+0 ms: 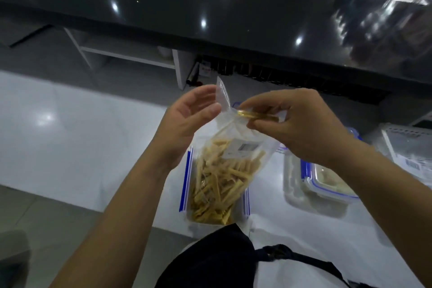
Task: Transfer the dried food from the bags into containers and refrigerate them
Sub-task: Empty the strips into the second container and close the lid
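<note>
While hands (247, 121) work — white table (93, 147) (glossy)

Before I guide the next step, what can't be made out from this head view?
- Open container under the bag: its inside is hidden by the bag.
- Label on the bag: too small and blurred to read.
- Gold tie: partly covered by the right hand; whether it is off yet is unclear.
- Closed container: partly hidden by the right forearm.
- Left hand: contact with the bag is unclear.

Clear bag (230, 138) of pale yellow sticks (217, 184), blue-edged clear containers (327, 184), glossy black counter (187, 7).
</note>
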Available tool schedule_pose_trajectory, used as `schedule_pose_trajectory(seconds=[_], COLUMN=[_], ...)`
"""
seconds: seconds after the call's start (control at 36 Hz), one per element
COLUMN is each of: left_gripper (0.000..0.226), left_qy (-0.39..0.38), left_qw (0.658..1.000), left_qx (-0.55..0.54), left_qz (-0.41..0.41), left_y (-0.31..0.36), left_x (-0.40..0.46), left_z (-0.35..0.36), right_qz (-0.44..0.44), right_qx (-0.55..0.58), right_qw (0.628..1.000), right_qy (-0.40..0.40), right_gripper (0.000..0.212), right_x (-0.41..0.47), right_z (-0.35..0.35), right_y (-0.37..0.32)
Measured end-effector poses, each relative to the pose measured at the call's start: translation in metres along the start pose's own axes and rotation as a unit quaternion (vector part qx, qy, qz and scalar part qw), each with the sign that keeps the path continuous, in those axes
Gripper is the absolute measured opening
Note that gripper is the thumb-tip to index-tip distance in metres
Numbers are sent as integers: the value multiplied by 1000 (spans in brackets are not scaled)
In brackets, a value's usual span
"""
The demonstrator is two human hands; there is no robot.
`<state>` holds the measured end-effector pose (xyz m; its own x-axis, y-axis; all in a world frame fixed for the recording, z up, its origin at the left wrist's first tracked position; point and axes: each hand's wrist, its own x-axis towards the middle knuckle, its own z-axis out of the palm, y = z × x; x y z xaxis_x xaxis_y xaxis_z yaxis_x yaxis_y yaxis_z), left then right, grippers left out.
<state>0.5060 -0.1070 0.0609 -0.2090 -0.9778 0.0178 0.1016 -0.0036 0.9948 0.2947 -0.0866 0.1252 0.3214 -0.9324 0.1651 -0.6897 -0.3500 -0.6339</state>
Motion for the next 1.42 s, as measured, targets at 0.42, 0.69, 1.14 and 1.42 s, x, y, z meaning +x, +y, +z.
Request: schedule_pose_trajectory(seconds=[0.42, 0.69, 1.14, 1.42], left_gripper=[6, 11, 60, 19], left_qy=[88, 109, -65, 4], left_qw=[987, 987, 974, 951], left_qx=[-117, -79, 178, 293], left_qz=[72, 90, -123, -95], left_y=[11, 19, -49, -75], left_x=[21, 11, 5, -7], left_z=[-14, -17, -30, -23], right_qz=[38, 116, 264, 238], right_qx=[-58, 263, 348, 298], right_qw=[981, 942, 899, 924], right_qy=[184, 171, -10, 3], right_gripper=[10, 11, 28, 18], right_x=[-17, -16, -32, -27], right_z=[-26, -3, 82, 97], right_y=[50, 49, 95, 87])
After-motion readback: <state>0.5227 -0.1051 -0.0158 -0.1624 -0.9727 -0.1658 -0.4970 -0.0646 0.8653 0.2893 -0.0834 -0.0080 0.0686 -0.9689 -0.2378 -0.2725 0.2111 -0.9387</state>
